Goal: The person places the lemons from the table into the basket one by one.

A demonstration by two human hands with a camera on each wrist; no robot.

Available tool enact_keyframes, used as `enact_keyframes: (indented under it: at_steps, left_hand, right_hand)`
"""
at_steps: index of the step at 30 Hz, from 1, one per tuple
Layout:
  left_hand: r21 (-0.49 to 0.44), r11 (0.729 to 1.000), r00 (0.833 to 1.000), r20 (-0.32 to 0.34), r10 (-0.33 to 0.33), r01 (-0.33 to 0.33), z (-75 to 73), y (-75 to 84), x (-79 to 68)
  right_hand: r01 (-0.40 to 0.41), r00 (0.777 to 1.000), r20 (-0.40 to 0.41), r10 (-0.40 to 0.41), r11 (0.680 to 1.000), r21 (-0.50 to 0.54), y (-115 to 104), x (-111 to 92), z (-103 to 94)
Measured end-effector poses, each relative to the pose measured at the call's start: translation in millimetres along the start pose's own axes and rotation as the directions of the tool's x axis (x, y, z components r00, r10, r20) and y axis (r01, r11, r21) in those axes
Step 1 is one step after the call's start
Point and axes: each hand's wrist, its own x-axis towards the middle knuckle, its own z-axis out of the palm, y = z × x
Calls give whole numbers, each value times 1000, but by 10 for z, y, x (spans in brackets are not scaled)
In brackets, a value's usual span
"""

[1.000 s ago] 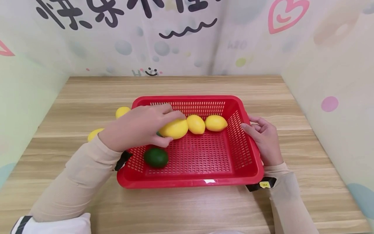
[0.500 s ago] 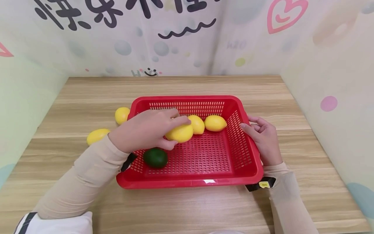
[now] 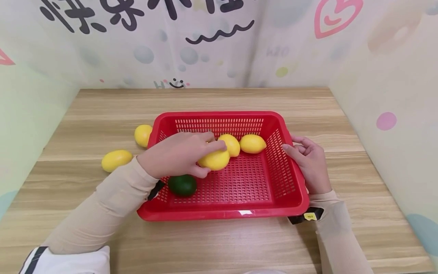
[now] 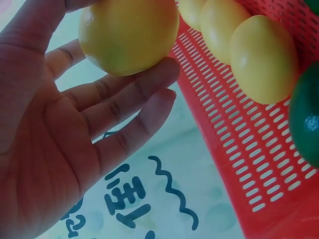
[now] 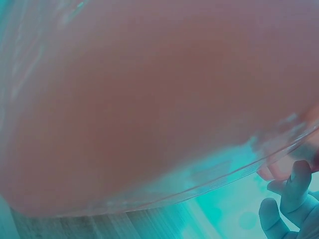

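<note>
My left hand holds a yellow lemon between thumb and fingers over the left half of a red plastic basket. The left wrist view shows that lemon at the fingertips, with the lower fingers spread beneath it. Two more lemons lie along the basket's back, one partly behind the held one and one to its right. A dark green oval fruit sits in the front left. My right hand grips the basket's right rim, thumb on top; its wrist view is mostly blurred.
On the wooden table, left of the basket, lie two lemons, one touching or close to the basket wall and one farther left. A printed wall sheet stands behind the table.
My left hand has moved a little right and toward me with the lemon, exposing more of the lemons on the table. The right hand and basket have stayed put.
</note>
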Motion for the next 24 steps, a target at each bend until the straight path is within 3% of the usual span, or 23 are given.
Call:
enact_keyframes:
  at_steps: [10, 24]
  left_hand:
    - [-25, 999, 999, -4, 47, -47, 118, -45, 32]
    - [-110, 994, 997, 77, 14, -5, 186, -52, 88]
  right_hand:
    - [8, 1000, 2, -8, 1000, 7, 8, 1, 0]
    - [-1, 1000, 7, 1, 1000, 1, -2, -4, -3]
